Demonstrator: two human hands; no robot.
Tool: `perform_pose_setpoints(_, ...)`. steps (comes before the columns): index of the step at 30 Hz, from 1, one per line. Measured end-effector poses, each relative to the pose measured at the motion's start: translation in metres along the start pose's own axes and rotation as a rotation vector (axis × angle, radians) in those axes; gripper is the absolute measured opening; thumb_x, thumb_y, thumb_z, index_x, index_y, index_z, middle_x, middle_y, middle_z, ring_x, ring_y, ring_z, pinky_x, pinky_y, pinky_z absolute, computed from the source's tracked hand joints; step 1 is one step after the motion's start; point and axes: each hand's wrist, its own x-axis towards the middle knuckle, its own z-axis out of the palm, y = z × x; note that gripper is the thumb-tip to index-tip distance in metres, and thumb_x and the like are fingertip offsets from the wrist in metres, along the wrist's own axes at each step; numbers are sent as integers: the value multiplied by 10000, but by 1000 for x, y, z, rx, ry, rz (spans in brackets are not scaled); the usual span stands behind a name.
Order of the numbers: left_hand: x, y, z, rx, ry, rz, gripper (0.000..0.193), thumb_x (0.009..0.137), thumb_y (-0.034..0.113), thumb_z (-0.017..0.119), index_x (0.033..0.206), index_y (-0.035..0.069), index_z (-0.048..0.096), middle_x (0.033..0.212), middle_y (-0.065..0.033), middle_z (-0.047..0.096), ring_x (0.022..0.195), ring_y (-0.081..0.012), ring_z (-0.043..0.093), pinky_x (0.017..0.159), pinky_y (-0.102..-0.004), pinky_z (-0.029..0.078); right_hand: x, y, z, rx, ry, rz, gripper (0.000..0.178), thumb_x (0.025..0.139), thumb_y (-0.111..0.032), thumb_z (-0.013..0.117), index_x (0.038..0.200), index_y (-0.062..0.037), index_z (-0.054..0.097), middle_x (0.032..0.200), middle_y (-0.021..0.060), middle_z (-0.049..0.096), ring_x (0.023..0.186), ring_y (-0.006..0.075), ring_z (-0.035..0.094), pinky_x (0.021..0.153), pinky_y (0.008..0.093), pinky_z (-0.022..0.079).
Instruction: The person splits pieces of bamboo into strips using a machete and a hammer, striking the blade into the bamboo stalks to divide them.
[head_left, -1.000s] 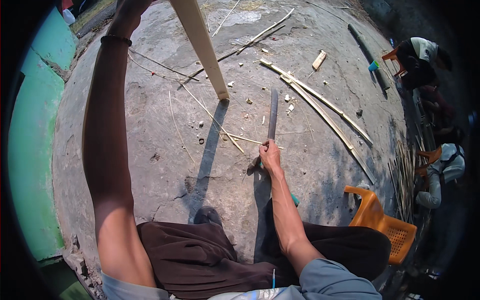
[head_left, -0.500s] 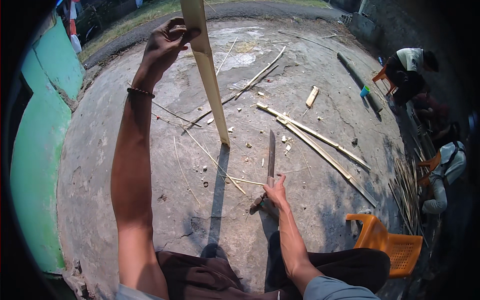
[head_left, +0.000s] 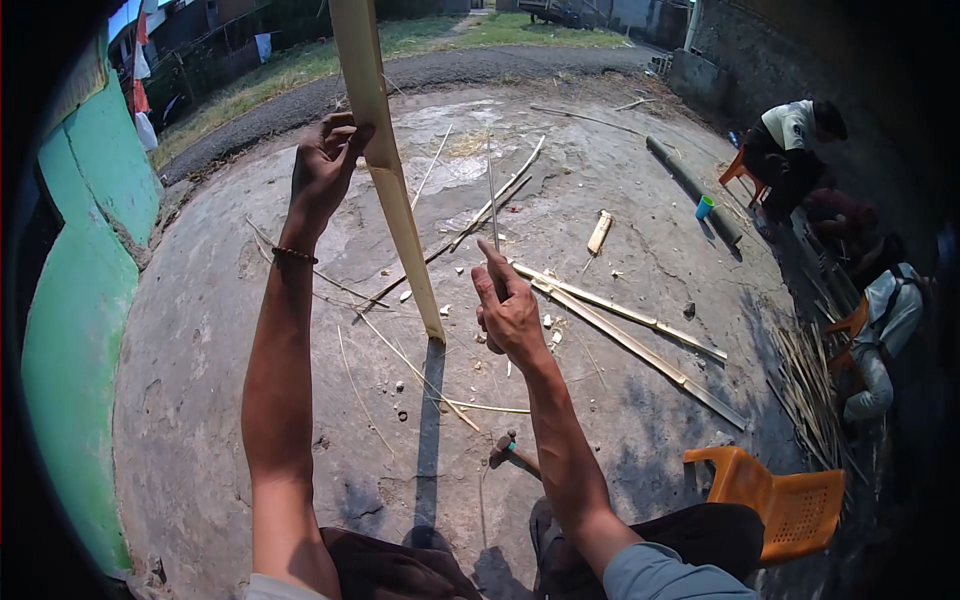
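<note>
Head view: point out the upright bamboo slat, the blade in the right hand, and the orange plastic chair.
Bamboo slat (head_left: 400, 215), head view, middle of its pale flat face below the left hand.
Blade (head_left: 492, 190), head view, thin edge above the right hand.
Orange plastic chair (head_left: 795, 505), head view, slotted backrest.

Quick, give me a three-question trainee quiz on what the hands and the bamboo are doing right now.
1. True or false: the left hand grips the upright bamboo slat near its upper part.
2. What does the right hand hold up? A) an orange chair B) a long thin blade C) a blue cup
3. Fill in: the slat's lower end stands on the ____ ground.

Key: 1 true. 2 B, the long thin blade points up from the hand. 3 concrete; split bamboo strips lie on it to the right, and the orange plastic chair stands lower right.
</note>
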Motion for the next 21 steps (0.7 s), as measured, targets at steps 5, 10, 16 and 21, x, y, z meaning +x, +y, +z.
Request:
perform_pose_setpoints(5, -3, 8, 2, 34, 30, 34, 461, 957, 370, 698, 1218, 5, 587, 1084, -131, 724, 1022, -177, 676, 897, -318, 511, 27, -80, 0, 363, -72, -220, 462, 1046, -278, 521, 1487, -156, 454, 690, -4, 506, 520, 64, 508, 471, 265, 440)
perform_pose_setpoints(10, -3, 7, 1, 63, -17, 73, 395, 963, 369, 689, 1195, 57, 620, 1009, -44, 706, 920, -108, 643, 794, -261, 484, 53, -124, 13, -1, 12, -359, 390, 1029, -272, 510, 1357, -69, 565, 876, 186, 644, 714, 284, 644, 712, 405, 532)
perform_pose_setpoints(16, -3, 20, 15, 85, -134, 84, 304, 988, 306, 657, 1177, 68, 645, 1024, -54, 715, 925, -125, 655, 790, -279, 497, 64, -142, 9, 6, 21, -500, 384, 1018, -293, 479, 1312, -79, 604, 846, 191, 663, 765, 281, 676, 719, 411, 534)
perform_pose_setpoints(21, -7, 16, 9, 65, -189, 170, 260, 997, 239, 640, 1158, 36, 654, 1047, -115, 729, 972, -183, 689, 854, -329, 537, 49, -177, 8, 149, -113, -340, 415, 1019, -385, 522, 1267, -72, 632, 768, 115, 643, 601, 160, 633, 576, 331, 509)
